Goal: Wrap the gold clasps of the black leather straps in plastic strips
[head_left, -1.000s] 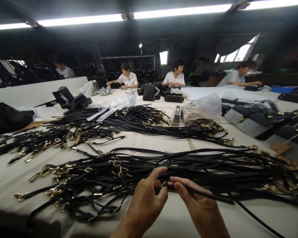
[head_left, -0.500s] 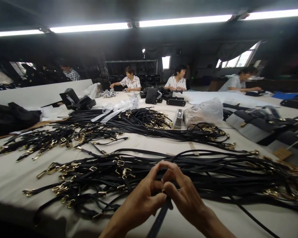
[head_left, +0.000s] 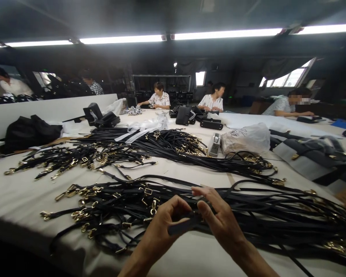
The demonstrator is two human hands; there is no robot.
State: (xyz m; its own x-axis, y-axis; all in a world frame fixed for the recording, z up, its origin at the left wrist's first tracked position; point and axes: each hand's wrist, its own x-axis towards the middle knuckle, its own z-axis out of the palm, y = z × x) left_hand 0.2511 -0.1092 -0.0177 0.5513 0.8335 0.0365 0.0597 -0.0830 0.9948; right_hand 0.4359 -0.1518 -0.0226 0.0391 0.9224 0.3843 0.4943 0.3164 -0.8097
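Observation:
My left hand (head_left: 161,227) is closed, pinching a black strap (head_left: 182,227) between thumb and fingers over the front of the table. The strap's near part crosses the left thumb, and its far part is lost against the dark pile behind. Close on the other side, my right hand (head_left: 223,221) has its thumb and fingers apart, with the fingertips near the strap. Beneath and beyond both hands spreads a pile of black straps (head_left: 173,192) with gold clasps (head_left: 153,206) and buckles.
Farther back lie a second heap of straps (head_left: 161,142), a tape dispenser (head_left: 215,144) and a stuffed plastic bag (head_left: 246,138). Black handbags (head_left: 308,154) rest at the right. A dark cloth bundle (head_left: 31,132) sits at the left. Several co-workers (head_left: 161,99) sit across the table.
My hands were together around the strap; now the right hand has opened and drawn apart. The strap's near end swung from hanging toward me to lying across the left hand. The view shifted slightly.

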